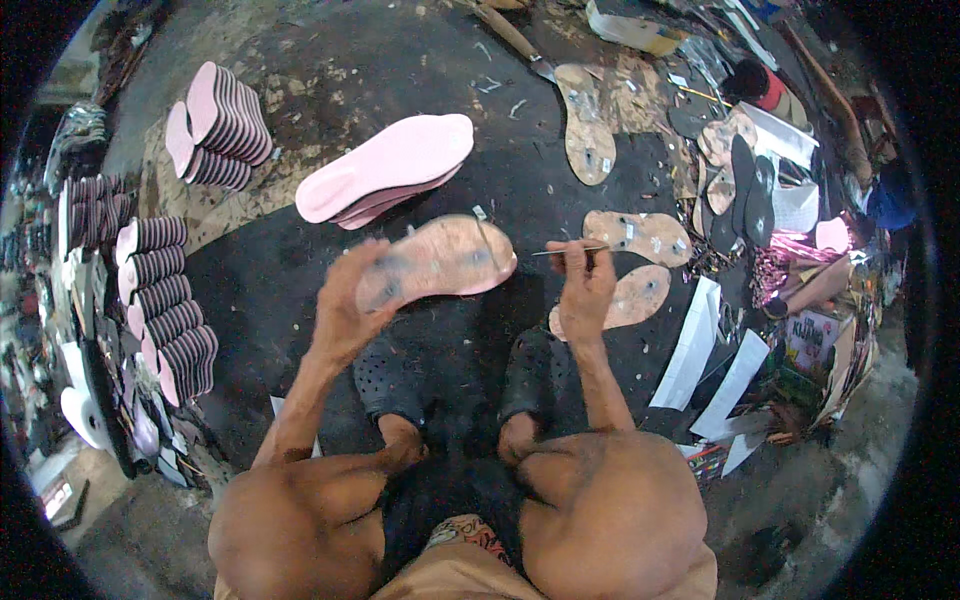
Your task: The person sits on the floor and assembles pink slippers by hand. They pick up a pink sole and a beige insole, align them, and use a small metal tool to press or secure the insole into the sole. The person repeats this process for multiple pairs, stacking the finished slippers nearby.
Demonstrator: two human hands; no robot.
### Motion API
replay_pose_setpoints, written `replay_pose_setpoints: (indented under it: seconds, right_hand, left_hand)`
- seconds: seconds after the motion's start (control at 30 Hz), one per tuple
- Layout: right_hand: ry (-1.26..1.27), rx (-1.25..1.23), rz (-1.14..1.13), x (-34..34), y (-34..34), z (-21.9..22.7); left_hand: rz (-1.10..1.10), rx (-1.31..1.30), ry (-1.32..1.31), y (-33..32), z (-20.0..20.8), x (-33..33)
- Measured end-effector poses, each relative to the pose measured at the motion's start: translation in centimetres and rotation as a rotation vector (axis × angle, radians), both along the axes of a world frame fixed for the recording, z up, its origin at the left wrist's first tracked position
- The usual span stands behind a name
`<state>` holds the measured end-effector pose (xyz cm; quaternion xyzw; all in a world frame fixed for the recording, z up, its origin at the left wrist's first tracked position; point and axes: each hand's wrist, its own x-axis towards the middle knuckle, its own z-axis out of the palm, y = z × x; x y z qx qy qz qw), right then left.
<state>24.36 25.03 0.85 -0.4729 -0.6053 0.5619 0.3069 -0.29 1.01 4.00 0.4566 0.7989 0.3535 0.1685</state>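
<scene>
Basically, the left hand point(348, 298) is pinching the tan insole point(435, 258) by one end, probably so its face isn't covered, while the right hand point(587, 285) pinches a thin tool point(556, 251).

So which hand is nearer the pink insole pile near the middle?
Left. The left hand is below the pink insole pile in the picture; the right hand is farther off, to the pile's lower right.

Beyond two white strips point(688, 345) sits a red-and-black container point(768, 92); beyond and left of them lies a wooden-handled tool point(513, 37).
</scene>
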Motion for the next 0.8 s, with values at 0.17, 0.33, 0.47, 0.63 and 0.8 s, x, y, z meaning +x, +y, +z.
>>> replay_pose_setpoints:
  seconds: [0.17,0.33,0.47,0.63,0.8]
  right_hand:
    - [-0.107,0.056,0.137,0.0,-2.3,-3.5]
    - [-0.144,0.145,0.143,-0.1,-2.6,-4.0]
    - [-0.311,0.157,0.239,-0.9,-2.3,-2.2]
    - [-0.198,0.495,0.359,-2.6,-3.0,-3.1]
    - [-0.045,0.492,0.344,-6.0,-5.3,-1.2]
  left_hand:
    - [-0.044,0.007,-0.139,-0.4,-5.6,2.1]
    - [-0.035,-0.014,-0.164,0.1,-6.1,2.4]
    - [0.002,-0.070,-0.171,-0.3,-6.0,2.2]
    - [0.005,-0.027,-0.219,0.0,-6.5,2.2]
    - [-0.012,-0.024,-0.259,-1.1,-6.7,1.4]
